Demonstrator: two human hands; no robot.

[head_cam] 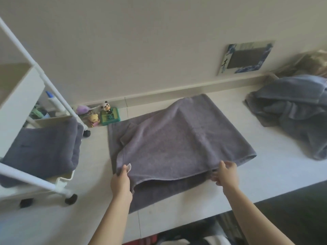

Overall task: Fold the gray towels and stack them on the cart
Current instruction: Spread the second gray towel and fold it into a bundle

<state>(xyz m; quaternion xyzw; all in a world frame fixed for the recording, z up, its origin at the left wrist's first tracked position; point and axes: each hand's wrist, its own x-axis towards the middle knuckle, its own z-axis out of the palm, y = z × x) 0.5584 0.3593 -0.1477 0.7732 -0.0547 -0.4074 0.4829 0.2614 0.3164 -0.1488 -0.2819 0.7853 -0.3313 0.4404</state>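
We saw the scene under soft, even daylight, fairly dim and a little washed out, with no glare. Shadows were faint: a soft one lay under the lifted edge of the gray towel [177, 138], and a darker band fell below the table [265, 174] edge at lower right. The wide lens bent straight lines, so the white cart [23, 96] post leaned at the left edge. The whole frame looked slightly soft, the corners blurriest.
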